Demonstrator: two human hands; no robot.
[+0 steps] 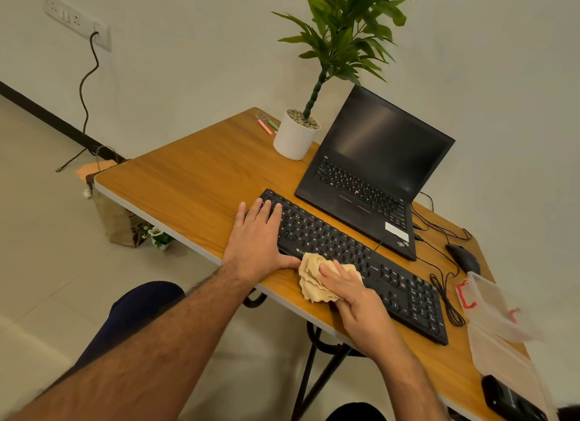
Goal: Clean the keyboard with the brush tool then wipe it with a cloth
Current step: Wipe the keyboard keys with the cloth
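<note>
A black keyboard lies diagonally on the wooden table. My left hand rests flat on the keyboard's left end, fingers spread over the keys, thumb along its front edge. My right hand presses a crumpled beige cloth onto the keyboard's front edge near the middle, fingers on top of the cloth. No brush tool shows in view.
An open black laptop stands behind the keyboard. A potted plant and pens sit at the far edge. A black mouse with cables, a clear plastic box with red clasps, and a black object lie at the right.
</note>
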